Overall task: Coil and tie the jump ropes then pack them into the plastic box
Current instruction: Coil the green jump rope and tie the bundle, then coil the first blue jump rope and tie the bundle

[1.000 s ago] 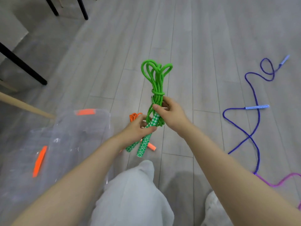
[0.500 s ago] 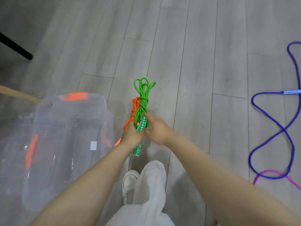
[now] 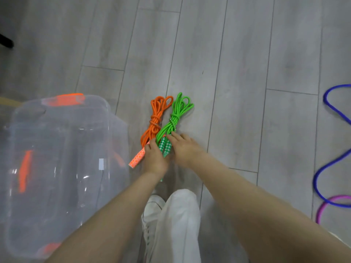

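Observation:
The green jump rope [image 3: 177, 118], coiled and tied at its middle, lies on the grey floor with its loops pointing away from me. My left hand [image 3: 154, 158] grips its green-and-white checked handles; a handle end shows below my wrist. My right hand [image 3: 182, 149] rests on the same handles from the right, fingers fairly straight. Right beside it on the left lies the orange jump rope [image 3: 157, 115], also coiled and tied, its patterned handle sticking out near my left hand. The clear plastic box [image 3: 106, 120] with orange latches stands to the left.
A loose blue-purple rope [image 3: 322, 179] snakes over the floor at the right edge, with a pink rope [image 3: 326, 204] under it. My white shoe [image 3: 152, 211] and white trouser leg [image 3: 178, 224] are below the hands. A dark furniture leg [image 3: 6, 42] shows far left.
Both hands have brought the green bundle down from in front of me onto the floor next to the orange rope. The view has tilted down and toward the box.

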Demonstrator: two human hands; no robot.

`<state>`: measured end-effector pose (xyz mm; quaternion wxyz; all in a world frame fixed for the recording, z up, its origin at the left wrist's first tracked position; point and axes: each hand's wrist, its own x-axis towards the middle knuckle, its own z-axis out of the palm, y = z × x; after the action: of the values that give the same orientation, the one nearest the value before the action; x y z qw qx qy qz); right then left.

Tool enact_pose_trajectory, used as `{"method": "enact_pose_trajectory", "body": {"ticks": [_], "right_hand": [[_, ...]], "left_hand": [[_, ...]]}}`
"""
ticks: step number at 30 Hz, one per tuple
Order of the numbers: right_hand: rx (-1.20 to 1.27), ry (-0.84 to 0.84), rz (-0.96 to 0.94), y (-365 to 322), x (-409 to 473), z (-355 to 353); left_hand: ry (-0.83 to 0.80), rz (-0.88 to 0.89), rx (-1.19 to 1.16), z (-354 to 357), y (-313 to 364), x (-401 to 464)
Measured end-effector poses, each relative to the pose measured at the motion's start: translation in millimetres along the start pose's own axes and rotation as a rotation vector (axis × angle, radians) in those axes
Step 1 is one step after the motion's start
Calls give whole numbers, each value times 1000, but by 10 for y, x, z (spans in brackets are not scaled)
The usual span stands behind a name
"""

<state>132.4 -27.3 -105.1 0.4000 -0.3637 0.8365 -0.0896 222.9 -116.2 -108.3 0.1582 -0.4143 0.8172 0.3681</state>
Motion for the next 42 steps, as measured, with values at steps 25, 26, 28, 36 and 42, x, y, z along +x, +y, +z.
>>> {"method": "enact_pose_trajectory", "body": {"ticks": [25, 26, 28, 36, 42], "right_hand": [[130, 137, 518, 2049, -1177, 235], [154, 149, 588, 2239, -1320, 246], [204, 192, 729, 2602, -1603, 280], [300, 259, 1056, 3567, -2495, 547], [167, 198, 1030, 3664, -2625, 842]], "left_hand": [[-165, 749, 784, 1010, 702, -31], [-186, 756, 781, 1100, 787, -67], [-221, 773, 790, 1260, 948, -145], [-399, 941, 891, 1795, 1344, -356], [-426, 999, 987, 1909, 1534, -429]]}}
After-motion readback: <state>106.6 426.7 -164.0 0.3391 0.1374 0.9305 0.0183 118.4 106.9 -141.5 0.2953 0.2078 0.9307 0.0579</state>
